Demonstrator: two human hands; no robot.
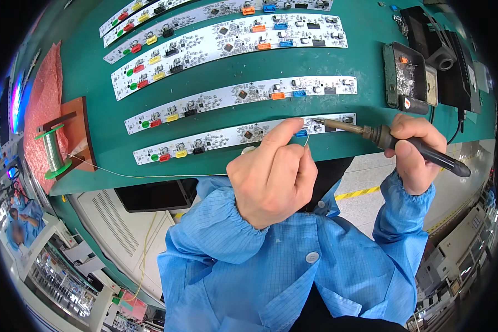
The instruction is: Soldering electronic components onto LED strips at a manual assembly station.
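Observation:
The nearest long white circuit board (pixel 221 139) lies along the front of the green bench, with coloured connectors on it. My right hand (pixel 418 152) is closed round the black handle of a soldering iron (pixel 390 136). The iron's tip reaches the board near its blue connector (pixel 301 133). Over the board, my left hand (pixel 276 171) is closed on solder wire (pixel 308 139), its index finger stretched toward the tip. The wire's end is close to the iron's tip. From the left hand the strand runs left to a solder spool (pixel 53 152). Part of the board is hidden behind my left fingers.
Another white circuit board (pixel 216 105) lies just beyond, and several more are stacked farther back. At right stand a metal tray (pixel 398 77) with solder scraps and a black iron holder (pixel 442 58). A brown spool stand (pixel 82 133) and pink bubble wrap (pixel 44 105) are at left.

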